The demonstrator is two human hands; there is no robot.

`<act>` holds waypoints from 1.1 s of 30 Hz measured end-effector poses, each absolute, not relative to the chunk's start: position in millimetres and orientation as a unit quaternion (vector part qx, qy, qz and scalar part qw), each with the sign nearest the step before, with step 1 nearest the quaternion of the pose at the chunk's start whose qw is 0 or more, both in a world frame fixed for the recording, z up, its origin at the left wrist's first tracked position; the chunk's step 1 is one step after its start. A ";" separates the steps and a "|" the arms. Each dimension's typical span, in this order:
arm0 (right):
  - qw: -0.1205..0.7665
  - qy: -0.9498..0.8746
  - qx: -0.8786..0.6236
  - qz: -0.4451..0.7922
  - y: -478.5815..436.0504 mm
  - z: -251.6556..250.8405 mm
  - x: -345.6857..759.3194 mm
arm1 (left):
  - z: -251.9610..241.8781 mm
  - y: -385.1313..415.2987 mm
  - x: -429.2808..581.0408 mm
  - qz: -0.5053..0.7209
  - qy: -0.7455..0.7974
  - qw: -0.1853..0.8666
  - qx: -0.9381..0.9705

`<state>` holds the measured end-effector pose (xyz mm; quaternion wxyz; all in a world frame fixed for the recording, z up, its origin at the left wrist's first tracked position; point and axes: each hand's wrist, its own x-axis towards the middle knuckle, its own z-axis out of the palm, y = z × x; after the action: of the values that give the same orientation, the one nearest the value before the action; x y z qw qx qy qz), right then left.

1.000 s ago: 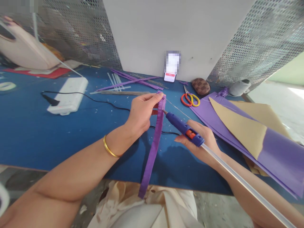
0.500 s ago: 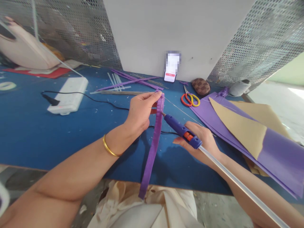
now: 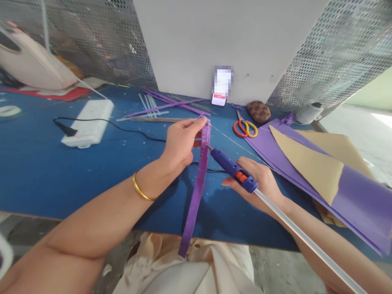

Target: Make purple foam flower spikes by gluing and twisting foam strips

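Observation:
A long purple strip (image 3: 197, 188) hangs down toward the table's front edge, its top end pinched in my left hand (image 3: 181, 141). Under the strip's upper part, the fingers of that hand lie partly hidden. My right hand (image 3: 259, 179) is wrapped round a blue hot glue gun (image 3: 231, 167) with an orange-red part in its body. The gun's metal nozzle meets the strip at its right edge, just below the pinch. A clear glue stick (image 3: 306, 237) sticks far out of the gun's rear, over my right forearm. A shiny line runs along the strip's upper part.
Behind my hands lie purple strips (image 3: 171, 102), clear glue sticks and thin wires (image 3: 159, 119). Red-and-yellow scissors (image 3: 245, 128), a checkered pouch (image 3: 259, 111) and a phone (image 3: 221, 87) stand farther back. Purple sheets (image 3: 361, 200) lie right; a white power strip (image 3: 90, 122) with a cord lies left.
The glue gun and my right hand have shifted very slightly left and down along the strip. My left hand keeps its pinch almost in place.

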<state>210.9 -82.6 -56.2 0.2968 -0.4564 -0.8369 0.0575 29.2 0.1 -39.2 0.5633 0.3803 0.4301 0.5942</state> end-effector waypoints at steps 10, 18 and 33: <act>0.298 -0.830 -0.470 0.038 -82.0 -59.7 210.4 | -41.2 2.2 27.8 0.592 0.425 0.580 0.364; 0.222 -0.827 -0.516 -0.034 -66.4 -66.7 221.1 | -39.0 4.0 26.3 0.602 0.431 0.588 0.327; 0.194 -0.827 -0.521 0.082 -10.3 -98.3 270.9 | -43.0 -3.4 27.2 0.549 0.412 0.637 0.353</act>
<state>270.9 -10.3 -98.3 0.1942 -0.5213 -0.8269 0.0824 27.2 -3.4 -43.0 0.6365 0.3526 0.4116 0.5487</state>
